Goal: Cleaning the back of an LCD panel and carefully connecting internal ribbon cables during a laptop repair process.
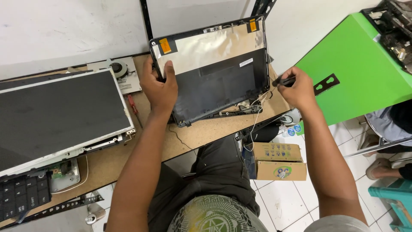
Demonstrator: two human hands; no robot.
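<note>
Fingers of the left hand point(161, 88) hide the left rim of the black plastic laptop lid shell point(214, 71) with its silver foil lining, which they clamp on the brown particleboard bench point(201, 133), while the right hand point(298, 88) pinches shut on a mostly hidden black slim tool point(284, 80) above white floor tiles point(283, 202).

A bare rectangular screen panel point(60, 116), dark grey with a pale metal rim, lies flat at the worktop's point(201, 133) left edge. Two orange stickers point(165, 45) and a small white label point(246, 62) sit on the black lid shell at the far edge. A brown cardboard box point(279, 161) stands on the floor below the near edge.
</note>
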